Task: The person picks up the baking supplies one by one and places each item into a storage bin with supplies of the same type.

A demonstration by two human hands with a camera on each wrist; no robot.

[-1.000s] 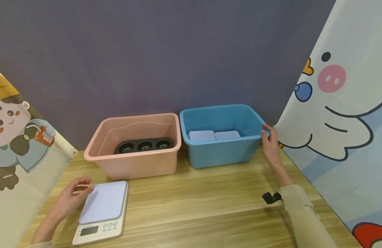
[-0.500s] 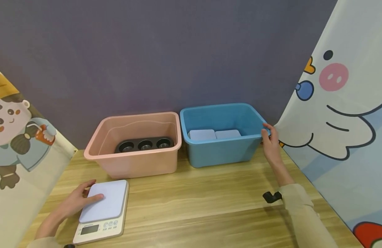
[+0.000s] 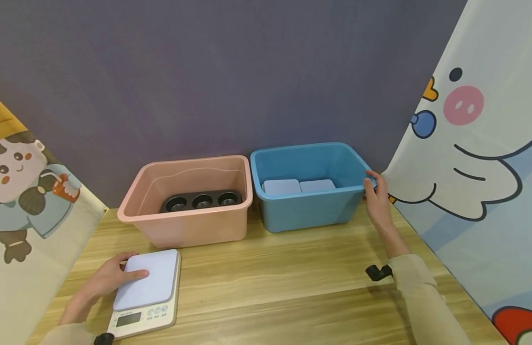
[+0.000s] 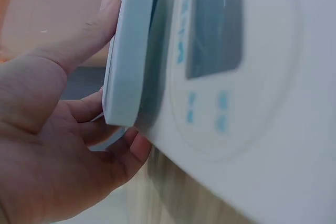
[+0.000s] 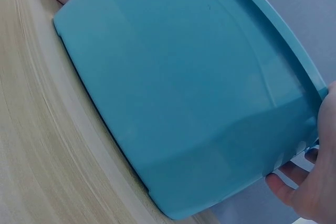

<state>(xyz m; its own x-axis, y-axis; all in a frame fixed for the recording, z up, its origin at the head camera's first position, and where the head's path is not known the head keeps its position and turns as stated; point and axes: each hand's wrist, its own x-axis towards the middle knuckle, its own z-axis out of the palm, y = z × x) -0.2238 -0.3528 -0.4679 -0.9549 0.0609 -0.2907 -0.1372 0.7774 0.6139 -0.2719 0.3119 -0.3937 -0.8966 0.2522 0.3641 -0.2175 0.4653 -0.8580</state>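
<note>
Since 1.0 s ago: left hand [image 3: 105, 279] moved from hovering beside the scale [image 3: 146, 292] to gripping it; scale shifted slightly. Right hand [image 3: 376, 199] unchanged on the blue bin [image 3: 306, 211].

Left thumb lies on top of the pale platform, fingers curled under its left edge. Scale sits on the table [image 3: 292, 287], front left, before the pink bin [image 3: 186, 225].

Right fingers curl over the blue bin's right rim, thumb against the outer wall.

Pink bin: dark muffin tray [image 3: 200, 201]. Blue bin: two scales [image 3: 298, 186] side by side
</note>
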